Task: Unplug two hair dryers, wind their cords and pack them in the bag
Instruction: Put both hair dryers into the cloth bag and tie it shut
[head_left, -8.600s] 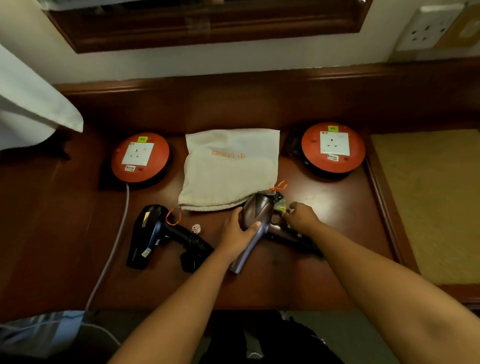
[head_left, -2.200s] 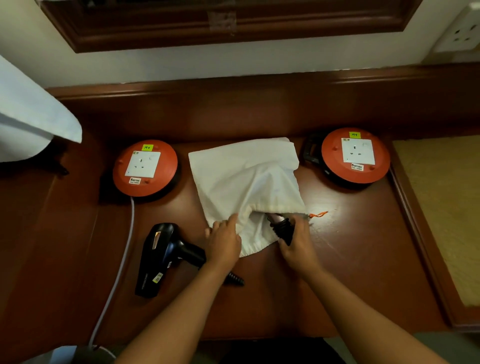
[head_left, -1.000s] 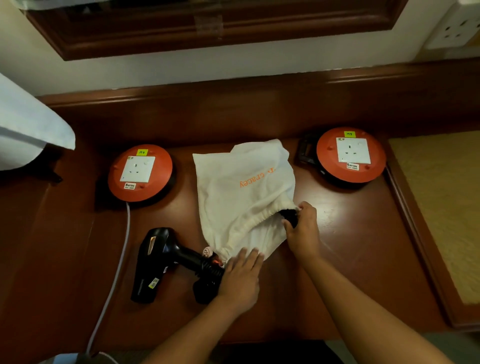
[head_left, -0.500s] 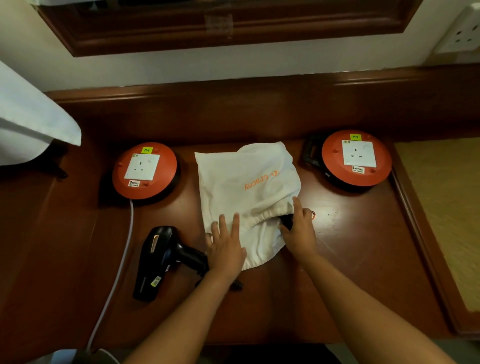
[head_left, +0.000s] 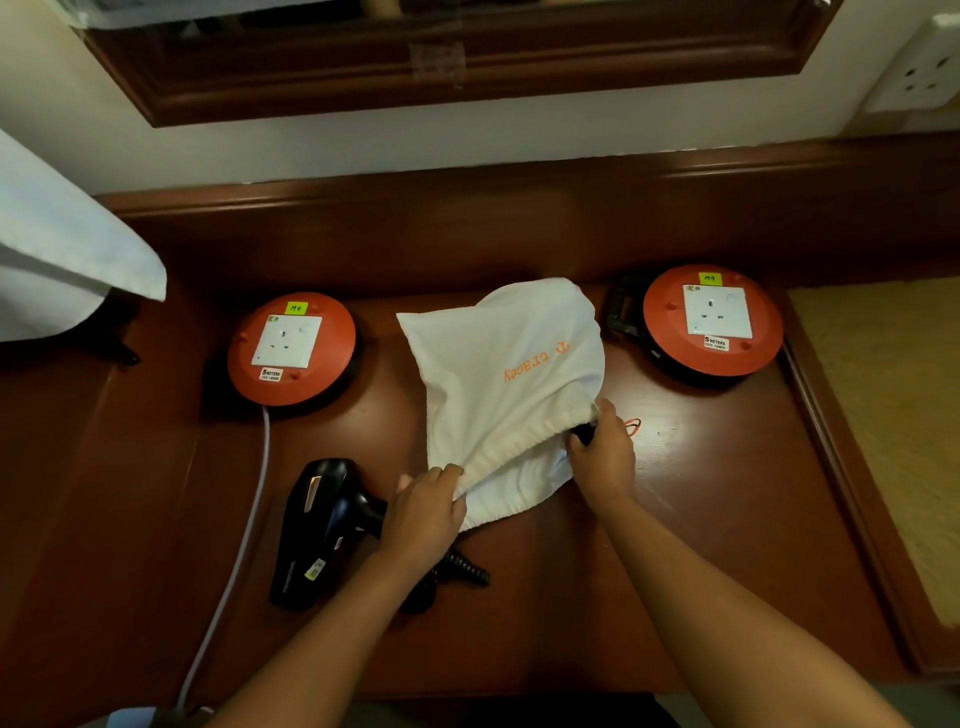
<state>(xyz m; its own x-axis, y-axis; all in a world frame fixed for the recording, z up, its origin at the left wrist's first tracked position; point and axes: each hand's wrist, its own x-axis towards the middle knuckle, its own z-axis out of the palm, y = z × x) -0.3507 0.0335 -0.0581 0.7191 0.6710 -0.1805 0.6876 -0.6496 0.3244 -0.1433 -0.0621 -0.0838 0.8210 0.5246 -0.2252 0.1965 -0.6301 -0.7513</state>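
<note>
The white cloth bag (head_left: 511, 374) lay in the middle of the table (head_left: 727, 493), bulging, and I judged one dryer was already inside, since only a dark tip (head_left: 584, 432) showed at its mouth. The left hand (head_left: 423, 512) pinched the gathered hem of the opening, while the right hand (head_left: 602, 457) curled round the hem's other side and that dark tip together. Each grip was closed on fabric, neither hand free. The black hair dryer (head_left: 317, 525) lay on the table just left of the bag, its ribbed cord collar (head_left: 465, 566) poking out under the left forearm. The cloth looked soft and limp, so it would sag unless held wide at the hem. The dryer looked rigid, smooth and fairly weighty, best taken by the handle, cord bundle kept tucked against it. An orange tie (head_left: 631, 427) lay beside the right hand.
</note>
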